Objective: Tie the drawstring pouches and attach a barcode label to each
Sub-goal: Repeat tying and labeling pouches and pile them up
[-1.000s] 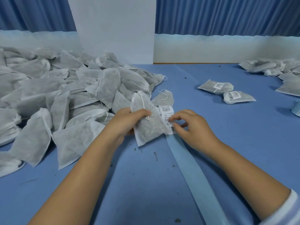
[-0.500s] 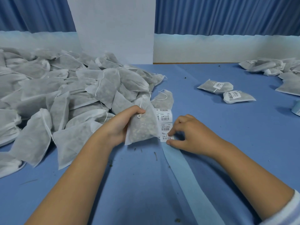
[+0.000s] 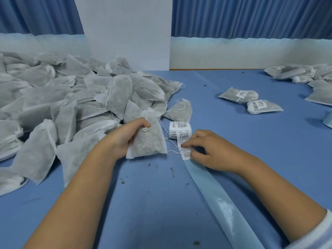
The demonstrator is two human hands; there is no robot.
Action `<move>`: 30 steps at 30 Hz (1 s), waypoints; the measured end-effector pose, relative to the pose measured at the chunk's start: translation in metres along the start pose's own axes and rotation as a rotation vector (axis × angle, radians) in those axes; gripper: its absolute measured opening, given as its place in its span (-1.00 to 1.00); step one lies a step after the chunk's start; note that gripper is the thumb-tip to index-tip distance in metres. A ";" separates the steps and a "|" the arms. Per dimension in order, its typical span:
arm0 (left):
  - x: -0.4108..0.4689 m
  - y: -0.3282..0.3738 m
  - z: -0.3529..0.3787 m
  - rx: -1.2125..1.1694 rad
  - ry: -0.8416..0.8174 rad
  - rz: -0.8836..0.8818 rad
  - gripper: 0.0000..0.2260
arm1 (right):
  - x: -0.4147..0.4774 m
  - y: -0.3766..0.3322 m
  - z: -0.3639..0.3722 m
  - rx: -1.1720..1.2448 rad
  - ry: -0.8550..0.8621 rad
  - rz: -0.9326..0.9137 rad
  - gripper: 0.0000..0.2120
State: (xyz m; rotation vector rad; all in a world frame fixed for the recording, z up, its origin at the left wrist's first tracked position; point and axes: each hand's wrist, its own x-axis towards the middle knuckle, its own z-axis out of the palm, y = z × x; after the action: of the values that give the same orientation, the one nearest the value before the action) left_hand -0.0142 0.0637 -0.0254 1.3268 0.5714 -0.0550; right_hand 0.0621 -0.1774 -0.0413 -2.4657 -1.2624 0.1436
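My left hand (image 3: 125, 135) grips a white drawstring pouch (image 3: 149, 141) filled with dried herbs, thumb across its knotted neck, holding it upright just above the blue table. To its right lies a small roll of barcode labels (image 3: 179, 129) with a strip unrolled toward me. My right hand (image 3: 206, 150) pinches a barcode label (image 3: 186, 153) at the end of that strip, fingertips curled on it. The pouch's loose string trails toward the labels.
A big heap of unlabelled pouches (image 3: 62, 105) fills the left of the table. Two labelled pouches (image 3: 251, 99) lie at the right, more (image 3: 301, 74) at the far right. Empty backing tape (image 3: 221, 200) runs toward me. A white panel (image 3: 125, 33) stands behind.
My left hand drew the pouch left and down, uncovering the label roll. My right hand moved lower along the strip and now pinches the end label.
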 end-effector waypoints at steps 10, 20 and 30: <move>0.011 0.006 -0.018 0.237 0.331 0.104 -0.62 | 0.002 0.003 0.002 -0.064 0.014 0.102 -0.57; -0.005 0.006 -0.003 0.470 0.114 0.096 -0.67 | 0.003 0.009 0.001 0.001 0.025 0.107 -0.61; -0.013 -0.009 0.041 0.285 -0.217 0.166 -0.90 | 0.002 0.005 -0.003 0.040 0.081 0.069 -0.84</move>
State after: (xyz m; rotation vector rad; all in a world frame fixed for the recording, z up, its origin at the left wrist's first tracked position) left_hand -0.0136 0.0198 -0.0233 1.6172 0.2738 -0.1463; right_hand 0.0678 -0.1789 -0.0401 -2.4564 -1.1304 0.0844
